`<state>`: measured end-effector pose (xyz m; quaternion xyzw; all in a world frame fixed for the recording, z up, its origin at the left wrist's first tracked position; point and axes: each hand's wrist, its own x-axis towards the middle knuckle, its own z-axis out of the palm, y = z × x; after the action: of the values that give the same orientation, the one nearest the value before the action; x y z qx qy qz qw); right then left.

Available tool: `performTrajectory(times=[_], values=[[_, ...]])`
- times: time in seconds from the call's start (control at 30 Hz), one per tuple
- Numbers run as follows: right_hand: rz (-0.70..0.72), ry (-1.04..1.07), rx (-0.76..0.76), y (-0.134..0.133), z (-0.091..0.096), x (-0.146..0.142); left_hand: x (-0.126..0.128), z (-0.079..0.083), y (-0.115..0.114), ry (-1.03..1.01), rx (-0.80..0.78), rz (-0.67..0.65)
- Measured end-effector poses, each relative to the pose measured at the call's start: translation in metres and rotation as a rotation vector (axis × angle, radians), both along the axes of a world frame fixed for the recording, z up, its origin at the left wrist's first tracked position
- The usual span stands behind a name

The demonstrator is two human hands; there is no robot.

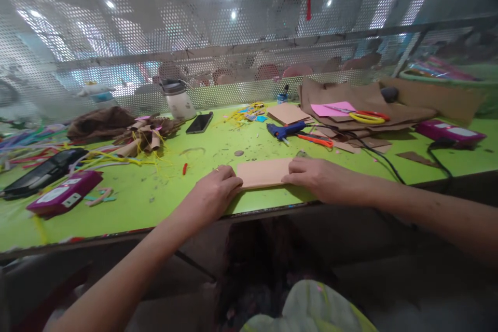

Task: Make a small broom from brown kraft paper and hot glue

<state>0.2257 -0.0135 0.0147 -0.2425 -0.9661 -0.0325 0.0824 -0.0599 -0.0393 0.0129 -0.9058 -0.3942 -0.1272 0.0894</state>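
Note:
A flat tan piece of cardboard [262,172] lies on the green table [163,194] near its front edge. My left hand [216,192] rests on the cardboard's left end, fingers curled over the edge. My right hand [317,179] presses down on its right end with fingers closed together over the edge. Both hands touch the sheet, which lies flat on the table.
A blue glue gun [286,130], orange cutter [317,140], yellow-red scissors [368,116] and brown cardboard pile [361,101] sit back right. A phone [199,123], jar [178,99], paper scraps [143,135] and magenta boxes [64,193] [449,131] surround. Perforated metal screen [233,36] behind.

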Motion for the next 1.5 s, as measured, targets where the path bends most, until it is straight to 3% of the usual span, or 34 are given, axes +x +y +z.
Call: performTrajectory(times=[0.23,0.5,0.73,1.03,1.27,1.5], values=[[-0.036,0.09,-0.122,0.002,0.007,-0.01,0.001,-0.001,0.003,-0.105,0.011,-0.01],[-0.037,0.102,-0.219,0.005,0.01,-0.025,0.003,0.004,-0.001,-0.129,-0.097,0.007],[-0.034,0.057,-0.027,-0.001,-0.001,-0.029,0.004,0.0,-0.003,-0.218,-0.1,-0.008],[-0.033,0.121,-0.016,-0.002,-0.013,-0.026,0.002,-0.002,0.003,-0.21,-0.13,0.022],[-0.011,0.088,-0.113,0.001,-0.006,-0.026,0.003,-0.004,0.001,-0.215,-0.122,0.001],[-0.016,0.228,-0.253,0.002,-0.005,-0.026,0.003,-0.001,0.001,-0.22,-0.191,0.036]])
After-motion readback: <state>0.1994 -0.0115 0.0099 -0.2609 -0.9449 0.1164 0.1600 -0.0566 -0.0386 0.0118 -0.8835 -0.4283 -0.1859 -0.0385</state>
